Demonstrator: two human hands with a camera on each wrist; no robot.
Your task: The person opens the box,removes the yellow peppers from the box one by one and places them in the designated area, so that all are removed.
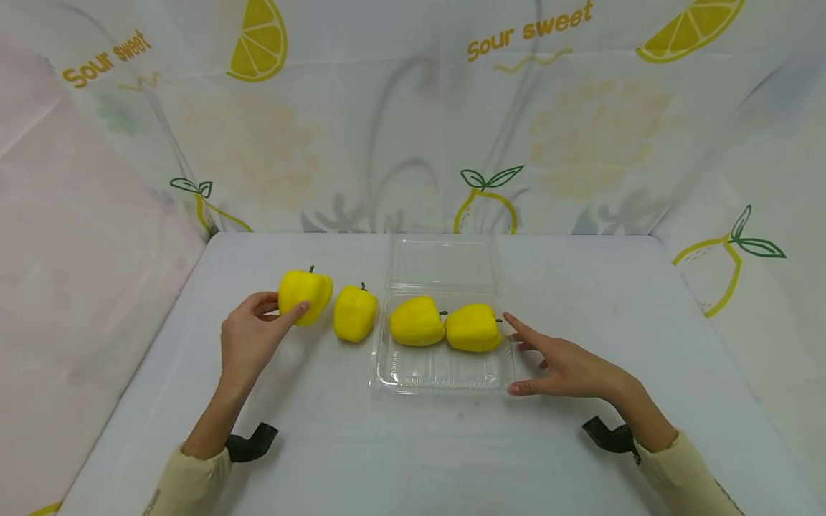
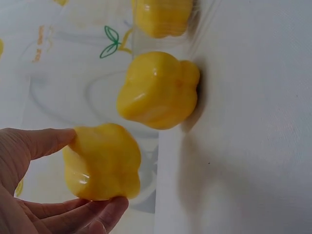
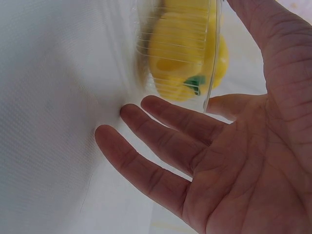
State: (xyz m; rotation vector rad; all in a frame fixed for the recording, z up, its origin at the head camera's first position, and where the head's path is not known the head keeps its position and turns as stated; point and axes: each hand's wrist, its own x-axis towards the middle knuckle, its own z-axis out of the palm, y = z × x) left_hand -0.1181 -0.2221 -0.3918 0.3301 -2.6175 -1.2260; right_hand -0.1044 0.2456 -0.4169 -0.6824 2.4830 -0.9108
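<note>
My left hand [image 1: 250, 338] grips a yellow bell pepper [image 1: 302, 292] between thumb and fingers; in the left wrist view this pepper [image 2: 105, 163] hangs off the table with its shadow apart from it. A second yellow bell pepper [image 1: 355, 314] stands on the table just to its right, green stem up. Two more yellow peppers, a left one [image 1: 416, 322] and a right one [image 1: 474, 328], lie on their sides in the clear plastic clamshell box [image 1: 439, 376]. My right hand [image 1: 564, 367] is at the box's right wall, fingers spread and relaxed, with fingertips right at the rim.
The box's clear lid [image 1: 445, 264] lies folded back behind its tray. Under everything is a white table [image 1: 413, 459], with a lemon-print cloth [image 1: 387, 115] hung along its back and sides. Black straps [image 1: 253, 443] sit at both wrists beside the pale sleeves.
</note>
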